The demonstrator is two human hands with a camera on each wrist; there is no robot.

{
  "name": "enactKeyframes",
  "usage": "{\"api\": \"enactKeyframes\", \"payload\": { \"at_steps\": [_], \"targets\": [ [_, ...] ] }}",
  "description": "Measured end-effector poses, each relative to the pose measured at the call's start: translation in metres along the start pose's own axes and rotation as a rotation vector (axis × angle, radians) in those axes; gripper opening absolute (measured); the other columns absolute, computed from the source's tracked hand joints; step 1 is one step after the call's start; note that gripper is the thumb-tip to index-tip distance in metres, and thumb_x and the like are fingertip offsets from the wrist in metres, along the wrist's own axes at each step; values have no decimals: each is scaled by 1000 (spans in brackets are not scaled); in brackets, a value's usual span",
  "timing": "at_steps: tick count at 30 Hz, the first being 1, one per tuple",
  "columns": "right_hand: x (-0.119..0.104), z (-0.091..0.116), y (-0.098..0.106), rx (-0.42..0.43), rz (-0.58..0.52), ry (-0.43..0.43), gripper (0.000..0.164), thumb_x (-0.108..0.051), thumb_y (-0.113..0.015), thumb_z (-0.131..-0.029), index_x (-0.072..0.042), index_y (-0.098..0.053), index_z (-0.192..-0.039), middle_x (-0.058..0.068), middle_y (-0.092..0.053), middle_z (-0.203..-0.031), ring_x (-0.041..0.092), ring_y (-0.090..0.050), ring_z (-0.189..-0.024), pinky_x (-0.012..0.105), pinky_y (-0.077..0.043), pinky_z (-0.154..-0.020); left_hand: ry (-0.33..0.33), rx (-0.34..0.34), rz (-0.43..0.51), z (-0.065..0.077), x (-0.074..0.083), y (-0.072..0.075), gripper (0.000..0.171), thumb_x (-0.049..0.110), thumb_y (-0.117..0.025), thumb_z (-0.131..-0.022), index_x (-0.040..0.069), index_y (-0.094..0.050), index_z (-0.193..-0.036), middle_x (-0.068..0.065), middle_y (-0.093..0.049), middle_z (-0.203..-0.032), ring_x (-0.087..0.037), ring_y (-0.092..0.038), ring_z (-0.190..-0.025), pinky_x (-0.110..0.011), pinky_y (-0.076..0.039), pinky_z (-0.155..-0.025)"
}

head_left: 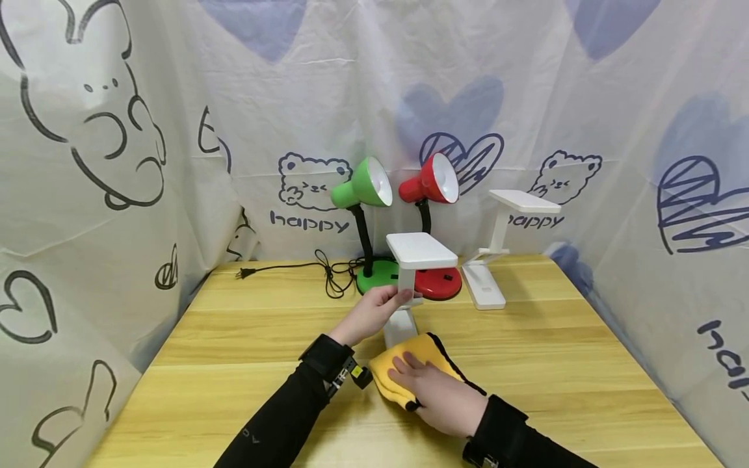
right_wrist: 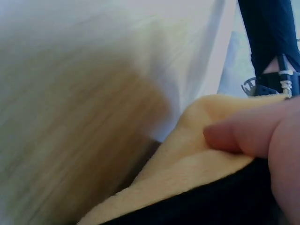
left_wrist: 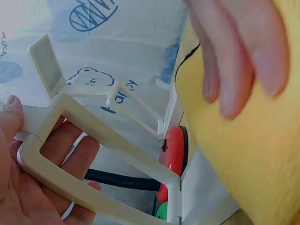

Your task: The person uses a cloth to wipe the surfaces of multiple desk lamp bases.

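My left hand [head_left: 374, 312] holds a white folding desk lamp [head_left: 421, 250] by its upright arm. In the left wrist view, the thumb lies on the lamp's neck [left_wrist: 35, 119] and the fingers pass behind its frame. A yellow cloth [head_left: 430, 351] with black edging covers the near end of the lamp's base [head_left: 400, 327]. On top of this cloth, my right hand [head_left: 447, 396] rests with fingers extended, pressing it down. The right wrist view shows the thumb [right_wrist: 225, 138] lying along the folded cloth.
Behind the held lamp stand a green lamp [head_left: 363, 185] and a red lamp [head_left: 430, 182]. A second white lamp [head_left: 484, 286] is at back right. A black cord with a plug [head_left: 246, 273] lies at back left. Printed curtains [head_left: 374, 110] surround the wooden table [head_left: 234, 364].
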State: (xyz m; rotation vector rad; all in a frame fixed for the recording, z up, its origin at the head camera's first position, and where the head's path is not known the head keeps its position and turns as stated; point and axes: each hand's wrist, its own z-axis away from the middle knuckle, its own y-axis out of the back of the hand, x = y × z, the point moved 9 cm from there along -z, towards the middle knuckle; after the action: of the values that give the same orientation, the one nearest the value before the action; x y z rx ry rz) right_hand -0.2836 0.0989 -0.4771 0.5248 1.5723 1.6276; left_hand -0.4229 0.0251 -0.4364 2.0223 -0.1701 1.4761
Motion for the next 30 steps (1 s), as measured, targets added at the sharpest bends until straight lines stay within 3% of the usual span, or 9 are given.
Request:
{"api": "enactKeyframes", "payload": {
  "at_steps": [6,13,18,20,23,28,30],
  "targets": [
    [0,-17,2,109,149,-8,61,-1,-66,-93,-14,-47,-150,10,-48,-155,30,-44,-146,56,-50,-105,-3,-5,-2,1,0,-1,46,58,-47,-101,27,-70,-126,11,-70,-127,-10,-61,-124,-44,-48,-108],
    [3,-41,17,187,171,18,53,0,-73,-87,-13,-58,-135,7,-59,-142,30,-57,-134,48,-57,-95,-9,-4,-2,1,2,1,44,56,-47,-102,28,-70,-126,10,-71,-126,-10,-62,-124,-44,-48,-108],
    [11,-57,29,247,168,44,48,-10,-79,-86,-11,-61,-130,9,-69,-124,19,-70,-102,29,-59,-79,-11,-11,4,2,4,0,44,55,-46,-103,26,-69,-128,8,-70,-130,-12,-61,-126,-45,-47,-110],
    [15,-62,34,285,205,47,42,-11,-77,-88,-10,-63,-127,7,-71,-110,15,-70,-83,24,-56,-68,-14,-14,5,2,4,0,45,54,-46,-103,25,-69,-128,8,-70,-130,-12,-60,-127,-45,-46,-110],
    [23,-70,40,335,248,29,34,-11,-73,-90,-11,-65,-123,4,-68,-94,13,-63,-68,25,-50,-59,-16,-13,6,2,4,0,44,54,-47,-103,25,-69,-128,8,-70,-128,-12,-61,-125,-44,-48,-109],
    [34,-82,43,416,327,-9,6,-9,-66,-94,-11,-68,-99,2,-66,-78,15,-64,-64,29,-52,-58,-9,-15,28,0,3,-1,43,55,-49,-101,27,-71,-125,11,-71,-126,-9,-61,-126,-42,-48,-109],
    [37,-84,44,447,370,-24,7,-9,-65,-95,-13,-68,-89,1,-66,-73,15,-64,-63,30,-53,-57,-7,-19,40,0,2,-1,42,55,-50,-101,27,-70,-126,12,-70,-128,-8,-59,-128,-42,-47,-110]
  ]
}}
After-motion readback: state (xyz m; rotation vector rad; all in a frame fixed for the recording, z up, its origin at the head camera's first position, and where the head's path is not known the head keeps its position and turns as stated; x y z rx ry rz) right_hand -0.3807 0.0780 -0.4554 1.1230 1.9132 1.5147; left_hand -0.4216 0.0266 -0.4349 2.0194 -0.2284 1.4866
